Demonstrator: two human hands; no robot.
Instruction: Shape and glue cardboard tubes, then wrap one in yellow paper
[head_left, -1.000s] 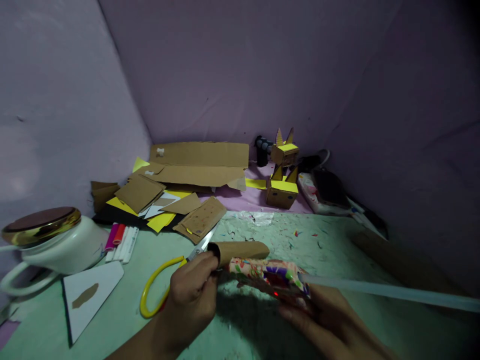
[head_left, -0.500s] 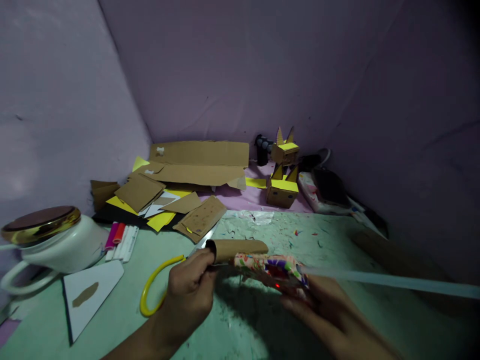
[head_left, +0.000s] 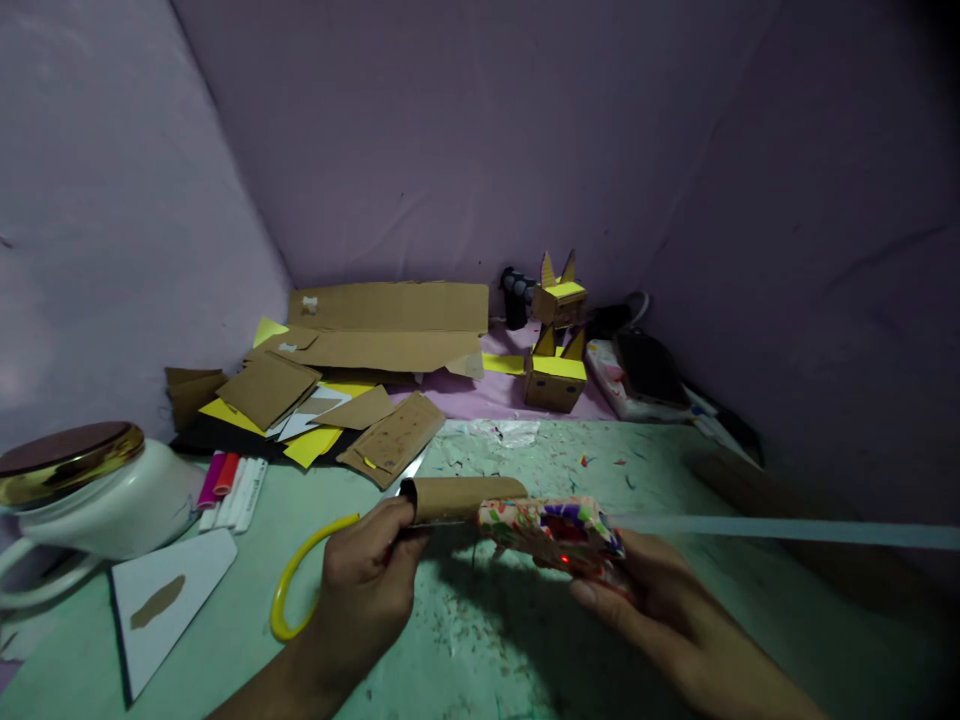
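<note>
My left hand [head_left: 371, 580] is closed on the near left end of a rolled brown cardboard tube [head_left: 457, 495], lying roughly level above the table. My right hand [head_left: 667, 605] grips a hot glue gun [head_left: 551, 535] wrapped in colourful patterned covering, with a small red light on its side. A long translucent glue stick [head_left: 787, 530] sticks out of its back toward the right. The gun's tip end overlaps the tube's lower edge in view; whether they touch I cannot tell. Left of my left hand shows the yellow handle of scissors [head_left: 281, 590], partly hidden behind the hand.
At left stand a white pot with a gold-rimmed lid [head_left: 97, 500], several markers [head_left: 234, 492] and a white card piece [head_left: 169, 605]. Cardboard sheets [head_left: 390, 305] and scraps lie behind. Two eared cardboard boxes [head_left: 555, 388] and a dark phone [head_left: 651, 370] are at back right.
The glue gun has shifted slightly right along the tube, and its glue stick has become more level. My left hand keeps hold of the tube. The whole view has slid a little.
</note>
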